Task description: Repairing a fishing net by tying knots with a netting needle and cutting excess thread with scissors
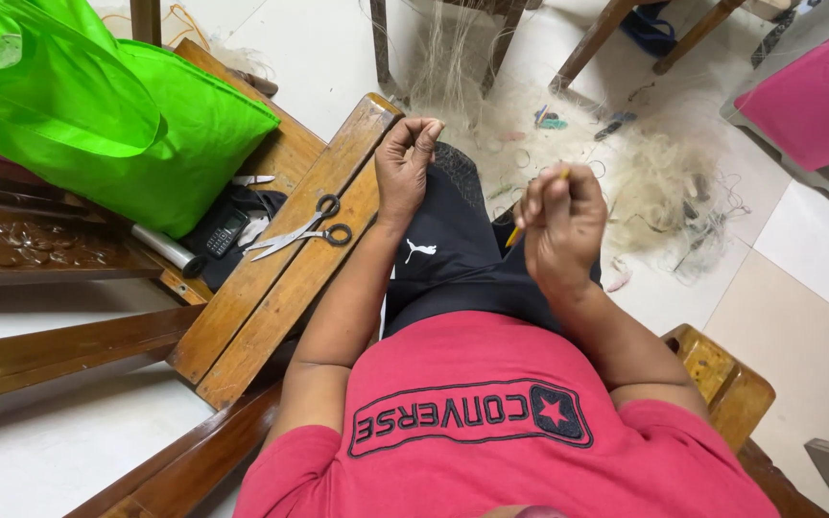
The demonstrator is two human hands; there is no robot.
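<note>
Netting point(568, 134), hands point(558, 221), scissors point(304, 230), green bag point(117, 115)

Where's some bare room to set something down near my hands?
The wooden armrest is bare below the scissors, beside the left hand. White floor tile right of the right hand is open. Crowded: the netting pile ahead, and the seat by the green bag.

A pair of scissors point(301, 230) lies open on the wooden armrest point(280, 259). Just left of the scissors, a black calculator point(226, 233) and a grey tube point(167, 250) sit below a bright green fabric bag point(98, 115). Far right of the scissors stands a pink cushion point(817, 91).
</note>
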